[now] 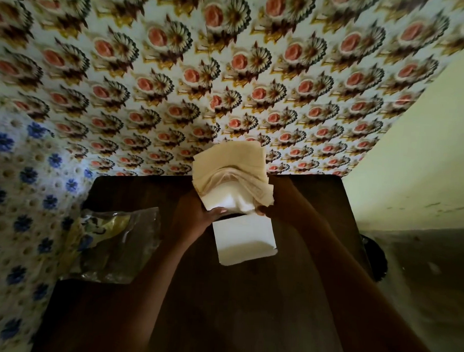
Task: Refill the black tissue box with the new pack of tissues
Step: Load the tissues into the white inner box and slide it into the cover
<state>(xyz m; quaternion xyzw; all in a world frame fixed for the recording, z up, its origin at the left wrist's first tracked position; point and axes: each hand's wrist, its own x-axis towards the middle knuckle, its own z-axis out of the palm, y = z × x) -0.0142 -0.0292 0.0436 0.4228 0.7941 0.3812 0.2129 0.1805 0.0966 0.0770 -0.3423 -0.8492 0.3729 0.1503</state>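
Tissues: thick cream-white stack of folded paper tissues [232, 176] is being held upright between both hands, directly above the box mouth and just beyond it.
Left hand: left hand [195, 216] is gripping the stack's lower left edge, thumb pressing across its near face.
Right hand: right hand [270, 207] is pinching the lower right corner; its fingers are mostly hidden.
Box: dark tissue box with a white inner flap [245, 241] is standing on the dark wooden surface [247, 308], its flap lying open toward the viewer; its black walls are barely distinguishable in the gloom.
Axis: stack's long axis is running vertically, so the coming move is probably a straight descent.
Nearer hand: both are equally close.
Wrapper: crumpled clear plastic wrapper [113, 242] is lying well to the left.
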